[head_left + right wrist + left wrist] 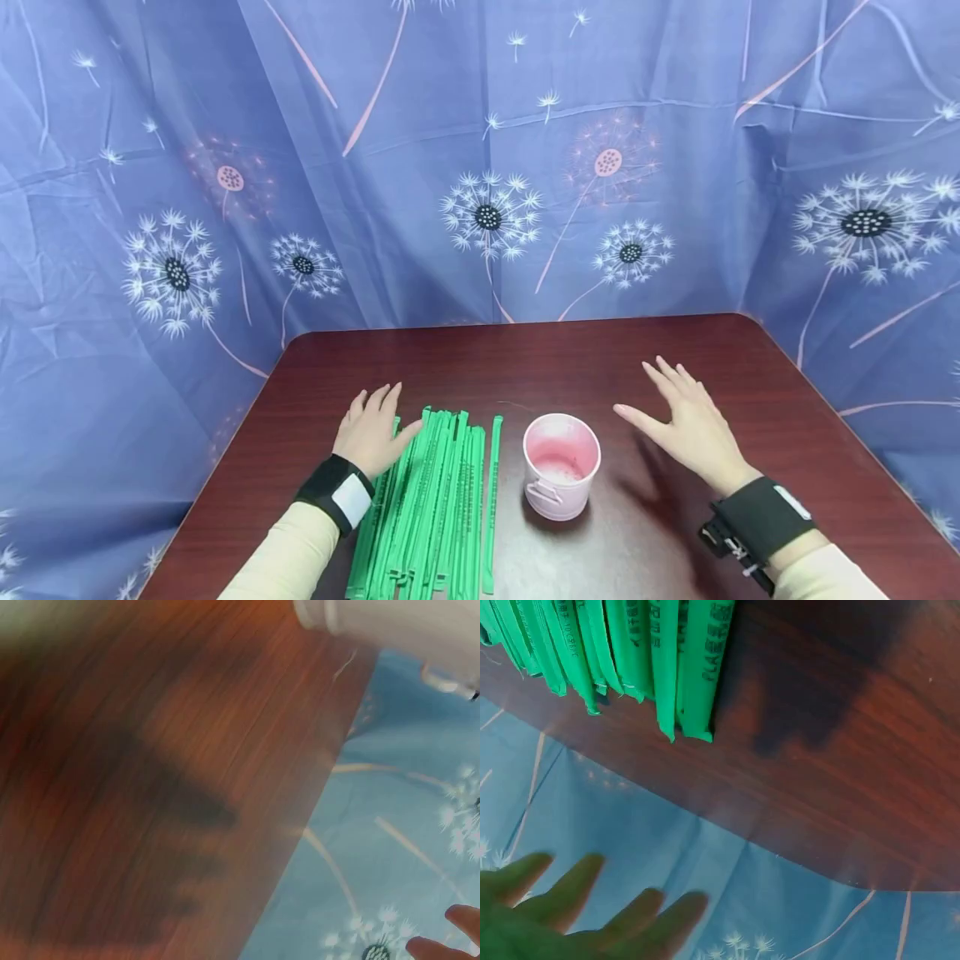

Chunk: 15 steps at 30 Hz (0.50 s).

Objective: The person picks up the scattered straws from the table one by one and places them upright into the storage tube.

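**On the desk: straws, cup, two hands**

Across the desk (480, 358) lay a stack of green wrapped straws (435, 508), a pink cup (562, 463) just beside them. Left hand (371, 435) rested flat on the stack's edge, fingers relaxed, grasping nothing. Right hand (693, 429) hovered spread near the cup, empty.

Both hands hover palm-down with straight, spread fingers: left hand (371, 433) left of the pink plastic cup (561, 465), right hand (690, 427) right of it.
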Tool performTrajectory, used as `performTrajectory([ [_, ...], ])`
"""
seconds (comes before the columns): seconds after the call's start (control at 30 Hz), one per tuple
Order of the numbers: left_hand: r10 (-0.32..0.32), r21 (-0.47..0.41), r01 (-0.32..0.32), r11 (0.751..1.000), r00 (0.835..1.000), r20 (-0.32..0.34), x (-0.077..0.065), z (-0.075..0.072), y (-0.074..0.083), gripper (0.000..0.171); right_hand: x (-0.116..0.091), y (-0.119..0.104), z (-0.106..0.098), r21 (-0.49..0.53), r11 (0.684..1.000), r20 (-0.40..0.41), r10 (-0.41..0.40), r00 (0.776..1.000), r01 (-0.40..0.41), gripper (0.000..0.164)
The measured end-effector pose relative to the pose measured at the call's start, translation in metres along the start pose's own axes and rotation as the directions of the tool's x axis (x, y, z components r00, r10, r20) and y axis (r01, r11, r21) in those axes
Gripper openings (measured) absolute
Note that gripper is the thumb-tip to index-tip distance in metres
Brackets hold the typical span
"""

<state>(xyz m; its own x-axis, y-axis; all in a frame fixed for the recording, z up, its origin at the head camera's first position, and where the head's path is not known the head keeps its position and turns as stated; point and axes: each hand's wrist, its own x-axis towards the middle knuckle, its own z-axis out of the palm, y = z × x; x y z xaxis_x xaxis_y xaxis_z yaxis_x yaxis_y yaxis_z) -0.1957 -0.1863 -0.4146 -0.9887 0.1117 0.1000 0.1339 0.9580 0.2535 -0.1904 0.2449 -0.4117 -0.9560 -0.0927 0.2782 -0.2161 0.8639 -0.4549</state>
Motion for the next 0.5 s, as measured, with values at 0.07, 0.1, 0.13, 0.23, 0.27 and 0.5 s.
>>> performTrajectory([
  [0.07, -0.039, 0.009, 0.039, 0.999, 0.999, 0.027, 0.000, 0.001, -0.001, 0.067, -0.001, -0.006, 0.003, 0.064, 0.998, 0.016, 0.014, 1.000, -0.015, 0.087],
  [0.1, -0.058, 0.018, 0.057, 0.998, 0.998, 0.038, 0.000, 0.003, -0.002, 0.063, -0.002, -0.010, 0.006, 0.098, 0.995, 0.022, 0.015, 1.000, -0.017, 0.086],
  [0.13, -0.075, 0.027, 0.074, 0.997, 0.996, 0.049, -0.001, 0.005, -0.003, 0.060, -0.002, -0.014, 0.009, 0.134, 0.991, 0.029, 0.011, 1.000, -0.015, 0.084],
  [0.23, -0.113, 0.044, 0.110, 0.993, 0.991, 0.075, -0.001, 0.011, -0.009, 0.051, -0.006, -0.026, 0.018, 0.230, 0.973, 0.028, -0.029, 0.999, 0.021, 0.077],
  [0.27, -0.116, 0.050, 0.113, 0.992, 0.990, 0.079, -0.001, 0.012, -0.011, 0.048, -0.008, -0.030, 0.021, 0.260, 0.965, 0.022, -0.051, 0.998, 0.043, 0.075],
  [0.5, -0.077, 0.083, 0.072, 0.994, 0.995, 0.061, -0.003, 0.014, -0.021, 0.026, -0.019, -0.053, 0.041, 0.406, 0.905, 0.024, -0.152, 0.988, 0.130, 0.072],
])
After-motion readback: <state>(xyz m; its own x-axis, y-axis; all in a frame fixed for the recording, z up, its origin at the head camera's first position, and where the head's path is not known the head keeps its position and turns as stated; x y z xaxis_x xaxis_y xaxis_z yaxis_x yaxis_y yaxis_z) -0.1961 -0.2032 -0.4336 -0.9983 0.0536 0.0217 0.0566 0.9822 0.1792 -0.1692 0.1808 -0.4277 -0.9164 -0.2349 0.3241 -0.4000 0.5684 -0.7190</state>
